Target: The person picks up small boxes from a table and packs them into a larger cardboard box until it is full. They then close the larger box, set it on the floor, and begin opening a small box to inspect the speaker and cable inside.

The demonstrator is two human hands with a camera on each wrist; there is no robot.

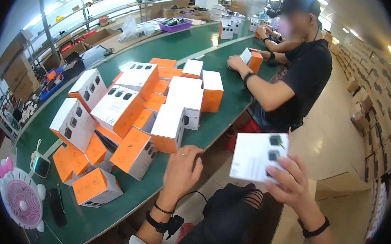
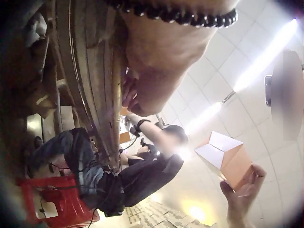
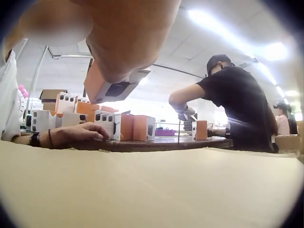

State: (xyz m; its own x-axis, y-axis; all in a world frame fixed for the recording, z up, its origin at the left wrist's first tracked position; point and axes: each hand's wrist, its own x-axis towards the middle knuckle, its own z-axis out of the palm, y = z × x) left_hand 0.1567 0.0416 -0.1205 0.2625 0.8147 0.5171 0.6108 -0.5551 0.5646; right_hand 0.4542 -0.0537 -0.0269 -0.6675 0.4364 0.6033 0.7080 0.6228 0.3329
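My right hand [image 1: 293, 185] holds up a small white and orange cardboard box [image 1: 254, 158], thumb and fingers gripping its side, out beyond the table edge. Its white printed face, with dark device pictures, faces me. Seen from the left wrist, flaps show on the box [image 2: 228, 159]. My left hand [image 1: 181, 168] rests at the edge of the green table [image 1: 218, 123], its fingers loosely bent and holding nothing. Right by those fingers stands one box [image 1: 168, 127] of a group; several more boxes [image 1: 132, 151] lie tilted and stacked to the left.
A large open carton [image 1: 336, 188] stands below my right arm. Another person [image 1: 305, 80] sits farther along the table, handling a similar box [image 1: 254, 60]. A pink fan [image 1: 21, 198] stands at the near left. Stacked cartons [image 1: 366, 79] line the right side.
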